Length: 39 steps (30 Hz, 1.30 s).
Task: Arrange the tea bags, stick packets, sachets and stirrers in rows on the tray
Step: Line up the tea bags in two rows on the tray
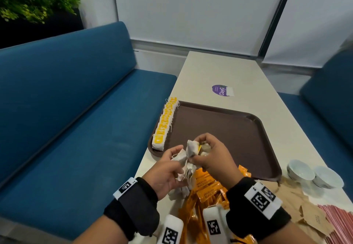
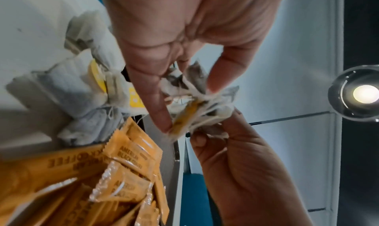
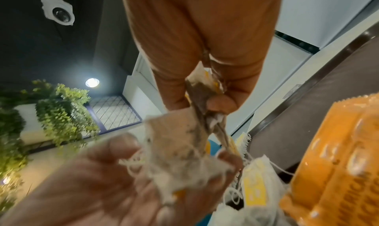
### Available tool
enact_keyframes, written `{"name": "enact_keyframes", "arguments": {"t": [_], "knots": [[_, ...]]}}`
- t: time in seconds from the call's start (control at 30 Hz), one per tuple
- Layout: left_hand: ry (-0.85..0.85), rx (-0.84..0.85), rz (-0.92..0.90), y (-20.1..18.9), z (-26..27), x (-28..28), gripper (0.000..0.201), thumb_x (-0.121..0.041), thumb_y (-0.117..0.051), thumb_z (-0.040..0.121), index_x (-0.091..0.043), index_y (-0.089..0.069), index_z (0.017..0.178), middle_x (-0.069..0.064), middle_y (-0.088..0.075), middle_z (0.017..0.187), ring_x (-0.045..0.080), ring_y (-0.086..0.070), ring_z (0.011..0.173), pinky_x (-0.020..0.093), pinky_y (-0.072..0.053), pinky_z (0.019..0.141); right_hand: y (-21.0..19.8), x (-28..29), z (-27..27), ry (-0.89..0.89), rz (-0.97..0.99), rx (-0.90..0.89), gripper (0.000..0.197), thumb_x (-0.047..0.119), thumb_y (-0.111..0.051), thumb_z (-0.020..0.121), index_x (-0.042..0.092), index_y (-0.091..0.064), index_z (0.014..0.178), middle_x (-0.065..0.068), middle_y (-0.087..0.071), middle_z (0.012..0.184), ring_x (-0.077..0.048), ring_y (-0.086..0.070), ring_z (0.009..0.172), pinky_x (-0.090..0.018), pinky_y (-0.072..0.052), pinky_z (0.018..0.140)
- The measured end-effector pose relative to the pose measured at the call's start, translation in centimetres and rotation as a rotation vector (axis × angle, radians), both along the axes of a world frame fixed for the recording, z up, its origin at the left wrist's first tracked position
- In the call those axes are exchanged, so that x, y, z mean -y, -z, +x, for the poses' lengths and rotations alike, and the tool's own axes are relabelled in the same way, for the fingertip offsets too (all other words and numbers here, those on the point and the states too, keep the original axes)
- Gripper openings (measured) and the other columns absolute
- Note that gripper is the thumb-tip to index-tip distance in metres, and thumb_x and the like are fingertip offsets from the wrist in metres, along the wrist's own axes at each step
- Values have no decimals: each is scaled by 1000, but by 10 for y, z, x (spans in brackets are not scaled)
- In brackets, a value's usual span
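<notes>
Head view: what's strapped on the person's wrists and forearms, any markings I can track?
Both hands, left hand and right hand, are bare. Each wrist wears a wide black wrist band carrying a white tag printed with a black square code. Two white oblong blocks, also code-marked, sit under the wrists. No sleeves show.

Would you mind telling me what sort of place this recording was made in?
Probably a café or office pantry booth: blue upholstered benches flank a long pale table, which carries a brown serving tray, orange coffee stick packets and small white cups.
</notes>
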<state>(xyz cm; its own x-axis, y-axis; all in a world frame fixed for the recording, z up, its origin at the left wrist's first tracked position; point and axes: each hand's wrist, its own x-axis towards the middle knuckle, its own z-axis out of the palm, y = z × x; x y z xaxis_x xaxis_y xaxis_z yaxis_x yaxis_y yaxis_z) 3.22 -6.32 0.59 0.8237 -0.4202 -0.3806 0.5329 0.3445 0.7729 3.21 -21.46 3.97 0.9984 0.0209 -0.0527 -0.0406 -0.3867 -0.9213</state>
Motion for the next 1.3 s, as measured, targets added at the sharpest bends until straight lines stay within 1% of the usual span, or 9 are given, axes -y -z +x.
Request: {"name": "enact_keyframes", "arguments": {"t": [0.1, 0.2, 0.27, 0.4, 0.47, 0.63, 0.83, 0.97, 1.3], "knots": [[20, -27, -194, 1, 0, 2, 63, -9, -61, 68, -29, -48, 126, 16, -61, 119, 29, -66, 86, 39, -56, 61, 11, -10, -1, 9, -72, 49, 37, 4, -73, 75, 33, -55, 88, -3, -59, 103, -15, -59, 80, -16, -47, 53], [-52, -61, -253, 4, 0, 5, 67, -28, -76, 68, -25, -51, 130, 15, -65, 114, 28, -69, 88, 39, -56, 62, 15, -22, -7, -26, -117, 112, 42, 8, -70, 81, 44, -51, 90, 11, -54, 108, -3, -56, 94, -12, -48, 72], [-124, -64, -279, 3, 0, 7, 54, -31, -71, 73, -19, -56, 123, 13, -70, 102, 26, -71, 83, 35, -56, 57, 14, -29, -11, -66, -173, 184, 41, 10, -67, 83, 40, -53, 105, 13, -54, 112, 2, -52, 101, -9, -44, 81], [-234, -103, -353, 3, 3, 8, 40, -27, -63, 72, -15, -62, 110, 9, -73, 83, 22, -72, 70, 31, -57, 55, 10, -40, -19, -149, -240, 172, 57, 22, -64, 86, 37, -38, 135, 10, -49, 118, -5, -49, 109, -22, -44, 95], [-257, -117, -382, 3, 4, 5, 39, -28, -63, 72, -13, -64, 108, 10, -72, 81, 22, -71, 69, 31, -58, 58, 8, -42, -22, -162, -282, 178, 56, 30, -64, 87, 41, -36, 134, 8, -48, 116, -6, -48, 107, -22, -44, 94], [-242, -145, -493, 2, 1, 1, 35, -27, -59, 75, -9, -63, 104, 13, -70, 81, 25, -70, 68, 34, -58, 63, 3, -36, -29, -159, -205, 175, 45, 30, -66, 85, 41, -47, 125, 17, -48, 110, 14, -45, 99, -1, -38, 79], [-213, -229, -441, 6, -3, -2, 33, -36, -65, 67, -11, -72, 86, 10, -68, 81, 21, -66, 68, 25, -54, 54, 7, -34, -34, -1, -75, 287, 24, 19, -72, 81, 36, -59, 93, 15, -59, 96, 2, -53, 92, -11, -46, 72], [-200, -278, -398, 5, -3, -5, 36, -40, -60, 70, -9, -65, 88, 9, -63, 71, 16, -62, 50, 19, -49, 39, 6, -31, -34, 45, -82, 294, 25, 15, -68, 84, 36, -58, 76, 10, -61, 81, -2, -56, 80, -15, -48, 65], [-155, -320, -432, 4, -2, -9, 38, -39, -61, 67, -11, -67, 92, 11, -65, 76, 18, -62, 58, 19, -47, 38, -7, -23, -30, 74, 133, 139, 18, 13, -59, 90, 27, -66, 83, 4, -67, 75, 3, -55, 53, -12, -42, 48]]}}
